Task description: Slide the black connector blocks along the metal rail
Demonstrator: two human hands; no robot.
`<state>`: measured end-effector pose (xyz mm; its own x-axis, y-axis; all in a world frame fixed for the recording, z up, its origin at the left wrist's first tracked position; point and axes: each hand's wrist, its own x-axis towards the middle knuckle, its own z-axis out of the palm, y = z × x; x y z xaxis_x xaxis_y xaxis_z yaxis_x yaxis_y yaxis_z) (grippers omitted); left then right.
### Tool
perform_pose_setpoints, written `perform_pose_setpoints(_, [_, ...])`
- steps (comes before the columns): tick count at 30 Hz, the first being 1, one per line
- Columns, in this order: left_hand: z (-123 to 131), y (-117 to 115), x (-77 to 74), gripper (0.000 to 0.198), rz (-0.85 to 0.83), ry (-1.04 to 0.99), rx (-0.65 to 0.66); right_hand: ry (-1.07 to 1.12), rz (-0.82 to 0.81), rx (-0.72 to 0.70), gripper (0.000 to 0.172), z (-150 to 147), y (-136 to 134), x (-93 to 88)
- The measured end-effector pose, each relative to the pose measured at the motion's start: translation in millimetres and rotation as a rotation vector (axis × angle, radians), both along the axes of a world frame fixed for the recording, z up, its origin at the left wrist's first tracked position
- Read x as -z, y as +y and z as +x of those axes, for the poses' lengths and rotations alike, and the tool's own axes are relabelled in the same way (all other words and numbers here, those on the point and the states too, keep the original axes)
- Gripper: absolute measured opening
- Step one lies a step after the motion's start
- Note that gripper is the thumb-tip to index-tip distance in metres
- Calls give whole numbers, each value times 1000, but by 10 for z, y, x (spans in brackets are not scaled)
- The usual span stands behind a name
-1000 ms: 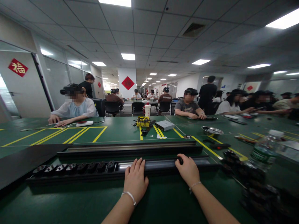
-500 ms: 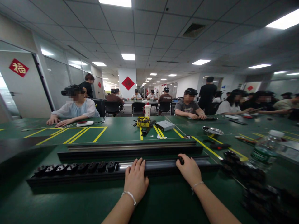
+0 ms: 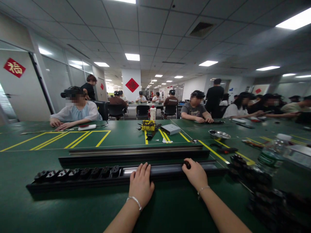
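- Presently, a long black rail (image 3: 167,173) is laid left to right across the near part of the green surface (image 3: 73,210).
- Eight dark socket modules (image 3: 85,173) are lined up in its left part; bare channel is shown farther right.
- The left hand (image 3: 141,184) is rested on the rail, just right of the modules, with fingers extended and held close together.
- By the right hand (image 3: 195,173), a small dark piece (image 3: 187,164) is pinched between thumb and forefinger, over the rail's right part; its exact shape is hidden.
- A second rail (image 3: 136,152) is placed just beyond, roughly parallel.
- Dark components (image 3: 267,197), blurred, are heaped at near right, beside a clear bottle (image 3: 272,157) with a green label.
- Farther away, a metal bowl (image 3: 220,134), a grey box (image 3: 170,129) and a yellow box (image 3: 148,125) topped with black cable are seen.
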<state>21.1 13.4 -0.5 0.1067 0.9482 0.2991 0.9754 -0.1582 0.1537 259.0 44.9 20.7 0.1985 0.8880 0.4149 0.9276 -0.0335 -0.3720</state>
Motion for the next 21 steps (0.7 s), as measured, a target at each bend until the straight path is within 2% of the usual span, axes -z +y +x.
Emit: perform_pose_setpoints(21, [-14,11,11,61,20,-43,22,33,-27,3,33,54,16,14])
